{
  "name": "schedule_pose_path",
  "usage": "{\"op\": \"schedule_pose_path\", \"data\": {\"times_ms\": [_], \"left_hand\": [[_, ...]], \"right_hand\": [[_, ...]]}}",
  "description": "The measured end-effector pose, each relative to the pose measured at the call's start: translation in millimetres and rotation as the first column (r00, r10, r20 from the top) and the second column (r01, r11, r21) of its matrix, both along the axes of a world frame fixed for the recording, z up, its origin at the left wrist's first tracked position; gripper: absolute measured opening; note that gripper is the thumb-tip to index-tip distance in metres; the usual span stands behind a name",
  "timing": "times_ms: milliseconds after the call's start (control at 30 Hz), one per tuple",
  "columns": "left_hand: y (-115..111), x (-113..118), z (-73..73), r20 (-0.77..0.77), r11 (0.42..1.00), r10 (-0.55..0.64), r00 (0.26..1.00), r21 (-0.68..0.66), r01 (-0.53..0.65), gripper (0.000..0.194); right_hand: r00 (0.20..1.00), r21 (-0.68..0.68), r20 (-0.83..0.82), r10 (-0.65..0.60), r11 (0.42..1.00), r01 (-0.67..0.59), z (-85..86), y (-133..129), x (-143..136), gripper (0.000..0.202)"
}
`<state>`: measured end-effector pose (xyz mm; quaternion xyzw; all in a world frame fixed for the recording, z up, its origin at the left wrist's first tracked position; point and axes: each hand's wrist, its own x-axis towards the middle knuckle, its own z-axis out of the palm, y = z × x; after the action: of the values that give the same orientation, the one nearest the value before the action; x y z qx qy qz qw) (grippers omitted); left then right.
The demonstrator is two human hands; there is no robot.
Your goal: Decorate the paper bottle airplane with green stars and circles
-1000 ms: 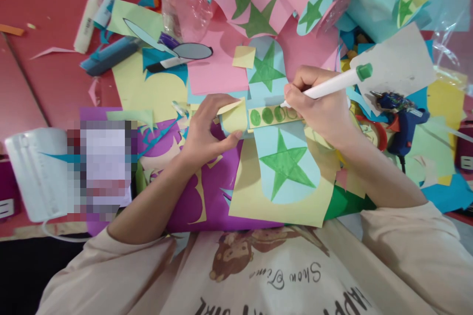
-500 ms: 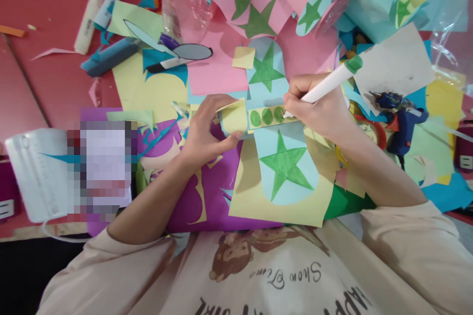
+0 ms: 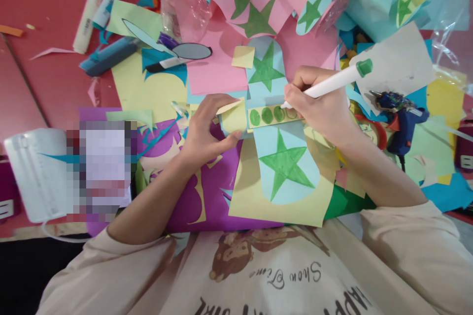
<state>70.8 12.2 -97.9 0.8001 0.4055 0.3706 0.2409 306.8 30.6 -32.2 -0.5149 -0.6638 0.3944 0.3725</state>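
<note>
Between the fingers of my right hand (image 3: 320, 108) is a white felt-tip marker (image 3: 330, 83) with a green end. Its tip meets a narrow yellow paper strip (image 3: 263, 124) that carries a row of green circles; the rightmost one visible is only an outline. My left hand (image 3: 207, 130) grips a curved yellow and light-blue paper piece (image 3: 234, 115) at the strip's left end, thumb below and fingers above. Below the strip lies a rounded light-blue paper flap (image 3: 271, 192) with a green star (image 3: 287, 164); above it is another flap with a green star (image 3: 266, 69).
A blue glue gun (image 3: 402, 133) lies at the right near grey card (image 3: 399, 66). Scissors (image 3: 192, 51) and markers (image 3: 87, 19) sit at upper left, a white box-shaped device (image 3: 37, 177) at far left. Pink star-decorated paper (image 3: 258, 15) crowds the back; purple paper (image 3: 221, 202) lies in front.
The marker tip has shifted slightly up and left on the strip, and the marker leans lower toward the right. The outlined circle shows more now. My left hand stays put.
</note>
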Motion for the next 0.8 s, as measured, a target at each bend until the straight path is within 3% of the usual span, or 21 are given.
{"op": "schedule_pose_path", "data": {"times_ms": [567, 800], "left_hand": [[-0.6, 1.0, 2.6, 0.024, 1.0, 0.006, 1.0, -0.017, -0.006, 0.04], [-0.1, 0.4, 0.6, 0.003, 1.0, -0.001, 1.0, 0.008, 0.001, 0.042]], "right_hand": [[0.997, -0.03, 0.071, 0.032, 0.999, -0.03, 6.1, -1.6, -1.1, 0.042], [1.0, -0.024, 0.002, -0.005, 1.0, 0.005, 2.1, -1.7, -1.2, 0.044]]}}
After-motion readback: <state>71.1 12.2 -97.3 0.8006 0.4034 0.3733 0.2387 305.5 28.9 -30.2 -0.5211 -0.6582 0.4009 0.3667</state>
